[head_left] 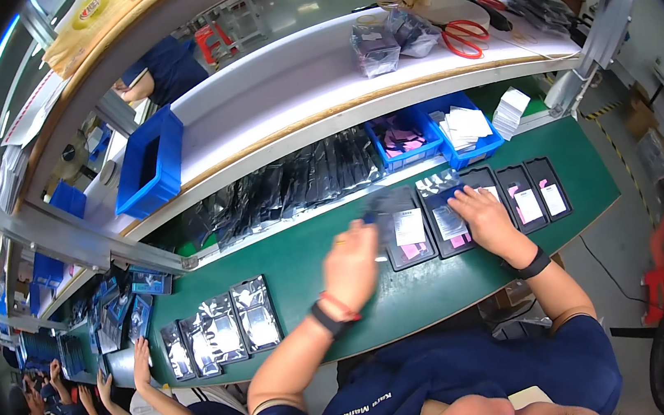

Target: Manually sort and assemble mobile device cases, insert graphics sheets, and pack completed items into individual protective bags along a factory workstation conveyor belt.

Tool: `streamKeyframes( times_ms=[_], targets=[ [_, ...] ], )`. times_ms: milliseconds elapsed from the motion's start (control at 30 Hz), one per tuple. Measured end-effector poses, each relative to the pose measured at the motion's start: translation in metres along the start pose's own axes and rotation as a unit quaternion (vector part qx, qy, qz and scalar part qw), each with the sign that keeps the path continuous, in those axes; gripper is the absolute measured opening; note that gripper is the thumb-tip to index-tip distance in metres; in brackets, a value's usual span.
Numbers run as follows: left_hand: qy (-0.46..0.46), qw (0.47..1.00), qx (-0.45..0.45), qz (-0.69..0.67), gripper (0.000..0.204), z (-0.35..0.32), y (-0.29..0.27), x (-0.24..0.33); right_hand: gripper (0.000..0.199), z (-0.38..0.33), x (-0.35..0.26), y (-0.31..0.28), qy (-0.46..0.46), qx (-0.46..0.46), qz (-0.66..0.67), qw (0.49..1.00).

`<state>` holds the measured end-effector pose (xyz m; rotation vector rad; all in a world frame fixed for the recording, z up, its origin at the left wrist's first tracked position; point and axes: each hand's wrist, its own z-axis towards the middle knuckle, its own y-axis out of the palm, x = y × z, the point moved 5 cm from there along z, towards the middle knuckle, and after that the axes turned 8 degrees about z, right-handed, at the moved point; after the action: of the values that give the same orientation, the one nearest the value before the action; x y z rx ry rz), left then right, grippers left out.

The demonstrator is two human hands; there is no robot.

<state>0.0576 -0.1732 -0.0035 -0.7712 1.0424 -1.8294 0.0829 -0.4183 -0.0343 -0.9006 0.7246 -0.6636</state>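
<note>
My left hand (pixel 352 259) is smeared by motion, its fingers closed on a blurred dark plastic bag (pixel 382 205) beside the row of black trays. My right hand (pixel 484 220) lies with outstretched fingers at the edge of a clear-and-silvery bag (pixel 439 188), which rests over one black tray (pixel 439 245). A neighbouring black tray (pixel 399 263) carries a white card (pixel 410 225) and a pink piece. Farther right, two more black trays (pixel 540 218) hold white cards (pixel 528 206) and pink pieces. What lies beneath my right palm is hidden.
Silvery bagged trays (pixel 222 329) lie to the left on the green table (pixel 321 283). Dark bags (pixel 304 182) line the back, near blue bins (pixel 477 155) of cards and pink pieces. Red scissors (pixel 465 39) sit on the shelf above. Co-workers' hands (pixel 142 362) are at far left.
</note>
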Motion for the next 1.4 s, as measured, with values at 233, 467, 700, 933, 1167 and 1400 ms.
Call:
streamKeyframes(
  times_ms=[233,467,700,933,1167,1400],
  targets=[
    [-0.030,0.984,-0.142,0.100,0.051,-0.001,0.085,0.050,0.062,-0.007,-0.026,0.009,0.011,-0.168,0.030,0.985],
    [-0.026,0.982,-0.180,0.047,0.092,-0.027,0.052,0.019,0.074,-0.008,-0.054,0.041,-0.018,-0.206,0.064,0.976],
    [-0.117,0.970,-0.212,0.026,0.083,-0.093,0.022,-0.040,0.069,0.012,-0.137,0.082,-0.111,-0.217,0.062,0.968],
    [-0.186,0.958,-0.206,0.069,0.083,-0.127,-0.025,-0.107,0.069,0.044,-0.198,0.107,-0.126,-0.264,0.256,0.921],
    [-0.215,0.962,-0.154,0.069,0.056,-0.069,-0.065,-0.241,0.065,0.004,0.021,-0.014,0.175,-0.004,0.017,0.984],
    [-0.234,0.947,-0.221,0.018,0.074,-0.004,0.019,-0.353,0.087,-0.107,0.151,-0.017,0.448,-0.174,-0.013,0.877]
  ],
)
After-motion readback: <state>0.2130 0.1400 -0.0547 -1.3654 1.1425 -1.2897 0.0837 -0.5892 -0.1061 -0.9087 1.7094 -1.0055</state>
